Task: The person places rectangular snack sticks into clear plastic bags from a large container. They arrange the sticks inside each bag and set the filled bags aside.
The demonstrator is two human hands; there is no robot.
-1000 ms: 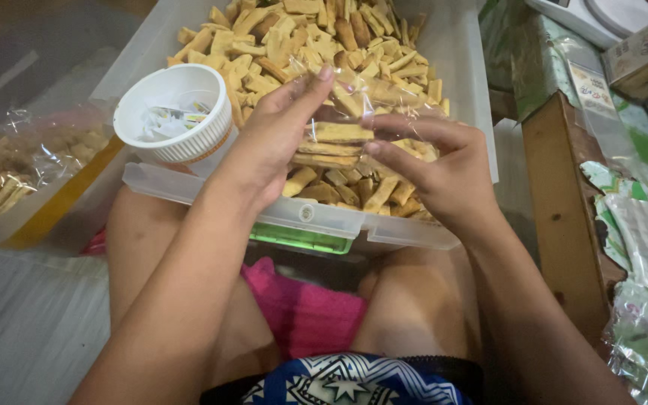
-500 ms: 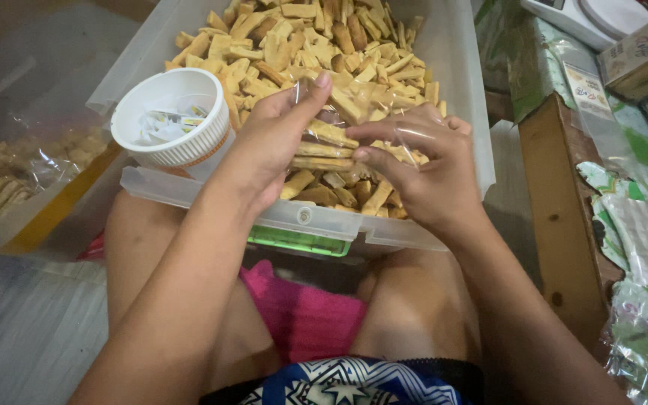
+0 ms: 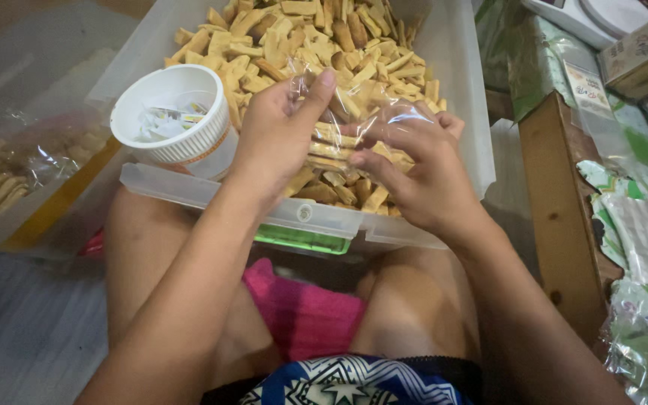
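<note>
There is one view only, from a camera worn on the person's head. It looks steeply down and slightly forward, over the forearms and the bare knees at the bottom edge, onto a clear plastic bin [image 3: 444, 67] resting just beyond the lap. It sits close: the left hand [image 3: 279, 139] and right hand [image 3: 414, 176] fill the middle of the frame, and the bin's far end is cut off at the top.
</note>
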